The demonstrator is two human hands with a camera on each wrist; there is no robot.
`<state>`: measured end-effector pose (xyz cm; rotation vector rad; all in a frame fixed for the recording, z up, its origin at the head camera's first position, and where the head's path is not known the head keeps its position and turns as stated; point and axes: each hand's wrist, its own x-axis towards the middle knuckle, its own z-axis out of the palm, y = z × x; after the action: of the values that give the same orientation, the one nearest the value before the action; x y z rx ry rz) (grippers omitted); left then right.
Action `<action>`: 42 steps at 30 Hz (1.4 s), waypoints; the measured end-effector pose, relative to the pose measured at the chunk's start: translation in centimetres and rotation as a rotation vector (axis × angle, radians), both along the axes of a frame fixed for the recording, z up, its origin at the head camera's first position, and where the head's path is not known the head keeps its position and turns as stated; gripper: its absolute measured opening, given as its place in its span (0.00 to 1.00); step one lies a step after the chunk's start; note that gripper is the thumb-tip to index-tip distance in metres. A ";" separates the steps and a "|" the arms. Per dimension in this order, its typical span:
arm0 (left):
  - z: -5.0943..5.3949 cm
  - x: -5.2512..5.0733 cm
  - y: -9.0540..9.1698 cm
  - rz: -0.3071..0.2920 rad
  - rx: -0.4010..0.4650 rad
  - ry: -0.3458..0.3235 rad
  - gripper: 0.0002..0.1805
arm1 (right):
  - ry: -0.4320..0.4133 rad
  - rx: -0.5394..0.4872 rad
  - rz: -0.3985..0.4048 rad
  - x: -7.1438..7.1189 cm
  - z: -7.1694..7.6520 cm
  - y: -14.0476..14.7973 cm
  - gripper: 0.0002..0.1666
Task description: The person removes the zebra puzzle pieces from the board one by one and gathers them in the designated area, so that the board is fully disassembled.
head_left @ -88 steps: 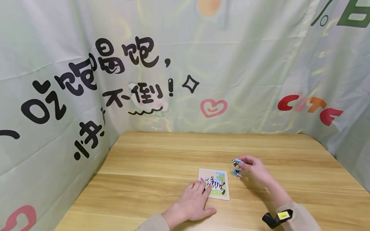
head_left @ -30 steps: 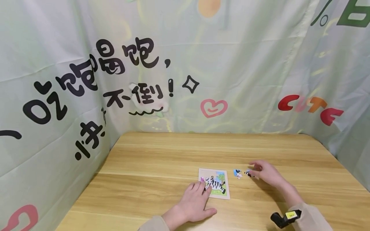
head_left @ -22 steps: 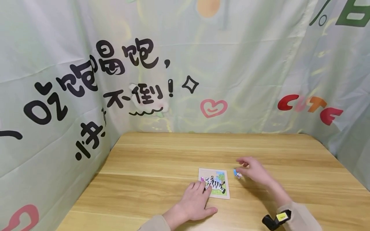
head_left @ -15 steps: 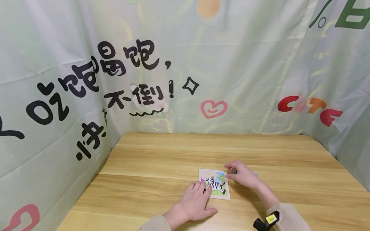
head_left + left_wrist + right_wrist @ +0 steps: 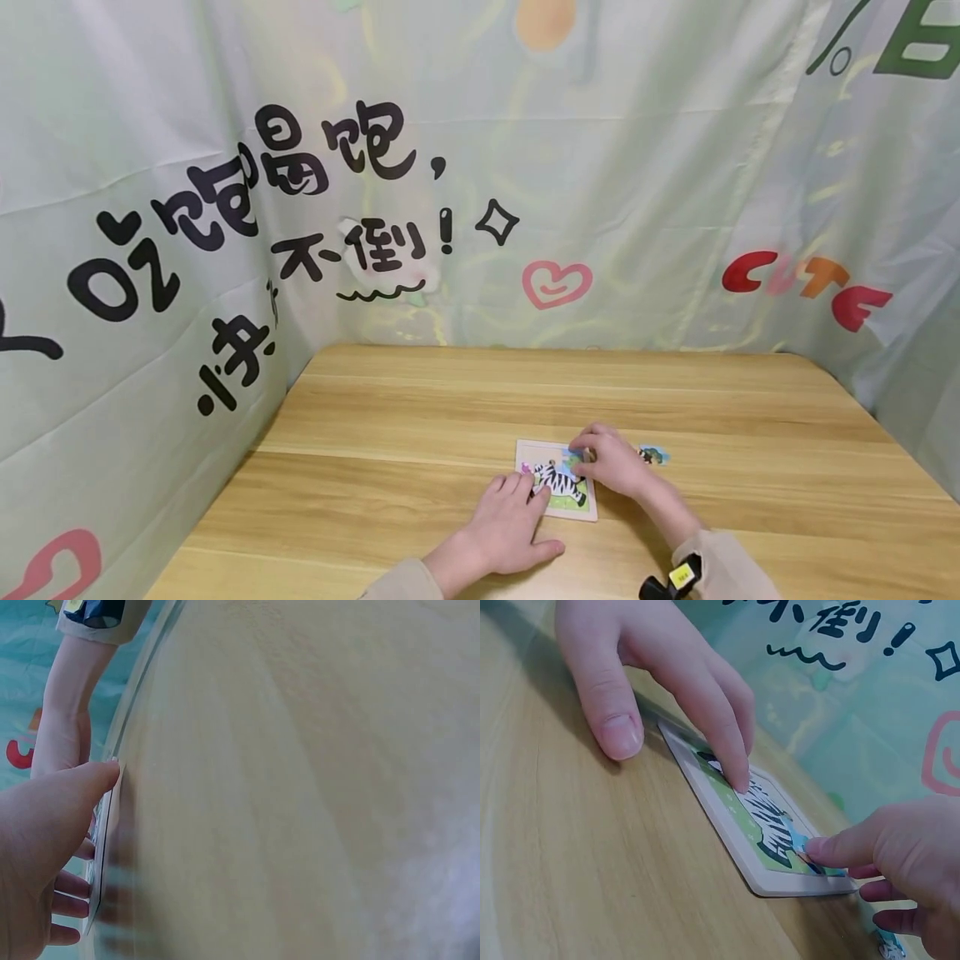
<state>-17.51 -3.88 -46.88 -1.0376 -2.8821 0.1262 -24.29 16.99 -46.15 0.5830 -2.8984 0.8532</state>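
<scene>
A square zebra jigsaw puzzle (image 5: pixel 558 510) in a pale frame lies flat on the table. My left hand (image 5: pixel 504 523) rests on its left part, fingers straight and fingertips on the picture; the thumb stretches out beside the frame. At the upper right corner, my right hand (image 5: pixel 617 461) has its thumb and fingertips around a blue-and-green tree puzzle piece (image 5: pixel 573 460). The right wrist view shows the right thumb on a blue part of the picture (image 5: pixel 799 841). A loose puzzle piece (image 5: pixel 655 455) lies right of this hand. Beneath the right hand, another loose piece (image 5: pixel 890 946) shows.
The wooden table (image 5: pixel 375 433) extends around the puzzle on all sides. A pale printed curtain (image 5: pixel 637 167) hangs behind it and along both sides. A black strap device (image 5: pixel 671 577) with a yellow label sits on the right sleeve.
My right hand set a loose piece down farther right, then moved left past the other piece to the puzzle's upper right corner. The left hand stays in place.
</scene>
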 end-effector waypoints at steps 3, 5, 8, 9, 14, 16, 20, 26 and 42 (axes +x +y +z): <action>0.1 0.0 0.0 0.002 0.001 0.002 0.42 | 0.007 0.011 -0.002 0.0 0.1 -0.1 0.13; 0.1 0.0 0.0 0.001 0.002 0.003 0.42 | 0.006 0.022 -0.003 0.0 0.2 -0.2 0.13; 0.1 0.0 0.0 -0.002 0.006 0.003 0.42 | 0.001 0.032 -0.010 0.0 0.3 -0.3 0.12; 0.0 0.0 0.0 -0.003 0.008 0.004 0.42 | 0.003 0.034 -0.009 0.0 0.3 -0.3 0.12; 0.1 -0.2 0.1 0.003 0.006 0.018 0.42 | 0.023 0.031 0.005 -0.2 0.5 -0.5 0.13; 0.1 -0.4 0.2 0.005 0.002 0.021 0.42 | 0.022 0.033 0.004 -0.2 0.5 -0.5 0.13; 0.1 -0.7 0.8 0.004 -0.001 0.025 0.41 | -0.024 0.038 -0.002 -0.3 0.4 -0.6 0.09; 0.4 -1.0 1.4 0.019 -0.016 0.030 0.39 | -0.051 0.007 -0.029 -0.2 0.2 -0.4 0.12; 0.3 -0.9 1.5 0.030 -0.003 -0.008 0.39 | -0.003 0.038 -0.060 0.3 0.5 -0.2 0.13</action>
<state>-18.40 -2.36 -46.59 -0.9977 -2.9064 0.1286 -23.99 16.81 -45.60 0.4949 -2.9245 0.7935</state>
